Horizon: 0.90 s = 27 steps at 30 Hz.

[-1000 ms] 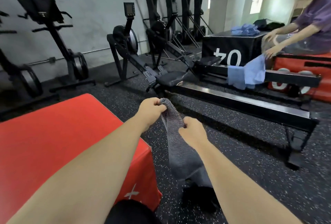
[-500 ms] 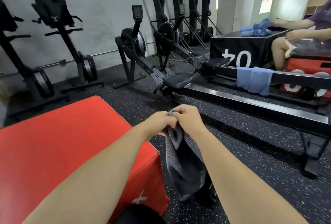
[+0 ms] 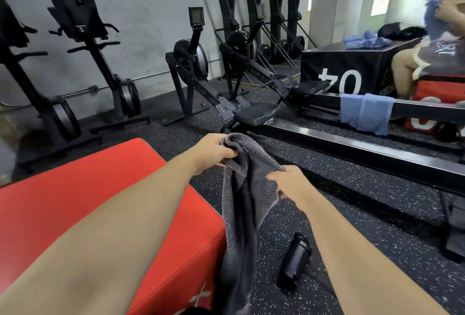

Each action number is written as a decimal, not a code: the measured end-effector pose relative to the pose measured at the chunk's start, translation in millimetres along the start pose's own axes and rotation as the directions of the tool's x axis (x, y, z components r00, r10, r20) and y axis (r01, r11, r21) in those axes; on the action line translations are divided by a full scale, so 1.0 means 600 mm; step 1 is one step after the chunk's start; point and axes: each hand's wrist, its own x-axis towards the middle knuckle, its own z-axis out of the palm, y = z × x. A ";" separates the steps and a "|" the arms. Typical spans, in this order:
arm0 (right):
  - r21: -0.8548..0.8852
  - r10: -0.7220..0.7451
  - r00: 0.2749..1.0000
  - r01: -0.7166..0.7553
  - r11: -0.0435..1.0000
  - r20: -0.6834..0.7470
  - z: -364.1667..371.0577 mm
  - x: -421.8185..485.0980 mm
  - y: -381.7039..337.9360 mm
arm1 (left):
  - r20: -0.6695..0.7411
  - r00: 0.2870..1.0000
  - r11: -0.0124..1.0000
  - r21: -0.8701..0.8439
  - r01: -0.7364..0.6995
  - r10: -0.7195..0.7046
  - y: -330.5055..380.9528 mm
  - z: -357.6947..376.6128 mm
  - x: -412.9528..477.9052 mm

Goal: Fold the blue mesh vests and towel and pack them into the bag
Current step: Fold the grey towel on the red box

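Observation:
A grey ribbed towel [image 3: 241, 211] hangs in front of me, past the edge of a red padded box. My left hand [image 3: 216, 150] grips its top corner. Lower and to the right, my right hand [image 3: 289, 182] pinches another edge of the towel. A blue mesh vest [image 3: 364, 113] is draped over the rail of a rowing machine at the right. More blue vests [image 3: 364, 40] lie bunched on top of a black box at the far right. No bag is clearly seen.
The red padded box [image 3: 100, 201] fills the lower left. A black shaker bottle [image 3: 294, 262] lies on the speckled floor. Rowing machines [image 3: 327, 143] cross the right side. A seated person [image 3: 440, 50] is at the far right, beside the black box [image 3: 337, 73].
My hands were together at the towel's top; now they have drawn apart, the right one sliding lower and rightwards along the towel. The view has shifted and the bottle shows.

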 end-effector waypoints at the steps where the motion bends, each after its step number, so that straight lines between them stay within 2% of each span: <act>1: 0.082 -0.016 0.999 0.020 0.996 -0.051 -0.004 0.008 -0.011 | 0.014 1.000 0.998 0.067 -0.019 0.018 -0.002 -0.007 0.009; 3: 0.208 -0.043 0.990 0.070 0.976 -0.133 -0.006 0.033 -0.032 | 0.047 0.998 0.927 0.370 -0.060 0.046 -0.006 -0.020 0.026; 5: 0.279 -0.073 0.977 0.128 0.952 -0.199 -0.004 0.058 -0.053 | 0.026 0.998 0.706 0.706 -0.061 0.060 -0.007 -0.031 0.049; 6: 0.285 -0.086 0.968 0.154 0.946 -0.237 -0.004 0.070 -0.061 | 0.000 0.998 0.609 0.792 -0.043 0.071 -0.007 -0.036 0.061; 10: 0.305 -0.147 0.931 0.254 0.918 -0.333 -0.012 0.110 -0.083 | -0.089 0.983 0.394 0.919 0.020 0.158 0.003 -0.051 0.114; 12: 0.336 -0.171 0.916 0.300 0.893 -0.364 -0.019 0.122 -0.097 | -0.129 0.964 0.338 0.940 0.044 0.234 0.015 -0.060 0.140; 14: 0.370 -0.179 0.902 0.333 0.867 -0.392 -0.029 0.128 -0.115 | -0.173 0.938 0.370 0.927 0.052 0.300 0.030 -0.078 0.161; 16: 0.415 -0.172 0.898 0.348 0.841 -0.405 -0.042 0.127 -0.133 | -0.249 0.906 0.505 0.862 0.046 0.342 0.041 -0.103 0.173; 18: 0.460 -0.173 0.897 0.365 0.810 -0.407 -0.055 0.115 -0.152 | -0.374 0.845 0.669 0.743 0.027 0.382 0.051 -0.130 0.173; 21: 0.481 -0.200 0.892 0.394 0.783 -0.404 -0.063 0.097 -0.172 | -0.573 0.756 0.851 0.523 0.039 0.317 0.057 -0.169 0.164; 24: 0.416 -0.268 0.896 0.407 0.813 -0.353 -0.053 0.080 -0.180 | -0.638 0.704 0.886 0.463 0.025 0.313 0.053 -0.203 0.145; 27: 0.410 -0.300 0.923 0.377 0.830 -0.242 -0.024 0.066 -0.170 | -0.670 0.682 0.899 0.435 0.042 0.293 0.035 -0.220 0.097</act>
